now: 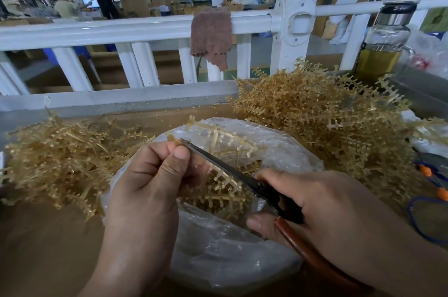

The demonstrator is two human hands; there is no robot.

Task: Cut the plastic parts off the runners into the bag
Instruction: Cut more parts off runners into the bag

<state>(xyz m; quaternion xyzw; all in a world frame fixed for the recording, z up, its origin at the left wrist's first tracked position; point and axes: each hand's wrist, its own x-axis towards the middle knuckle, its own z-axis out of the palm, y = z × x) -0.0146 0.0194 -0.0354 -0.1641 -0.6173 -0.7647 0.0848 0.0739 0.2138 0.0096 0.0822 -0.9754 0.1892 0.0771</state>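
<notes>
**Item 1. Runner frame point(225, 141), amber, translucent.** A lattice of thin bars with small parts budding from the side branches. It is held over the open mouth of the bag, in the near centre. Judged light, springy rather than rigid, and likely to snap under a hard bend. The branches look apt to snag on one another. Best held by a main bar close to the cut, so the piece does not flex away from the blade.

**Item 2. Left hand point(145, 183).** Fingers curled. The thumb and forefinger pinch the left end of the frame, just beside the scissor tip.

**Item 3. Right hand point(315, 204).** Fingers wrapped round the handles of the scissors point(230, 168), one handle sleeved in brown. The dark blades reach up and left across the frame. They look close together, but whether any gap remains cannot be told.

**Item 4. Clear plastic bag point(230, 260).** Thin, crinkled and slack, it lies on the brown table point(36, 248) beneath both hands. More amber plastic shows inside.

**Item 5. Runner heaps.** One is a large tangled heap at far right point(327, 122). The other is lower, at left point(60, 158). Both are just beside the bag.

**Item 6. Surroundings.** A white railing point(121, 30) stands across the far side, with a brown cloth point(211, 37) draped over it. A glass bottle point(385, 42) of yellowish liquid is at far right.
</notes>
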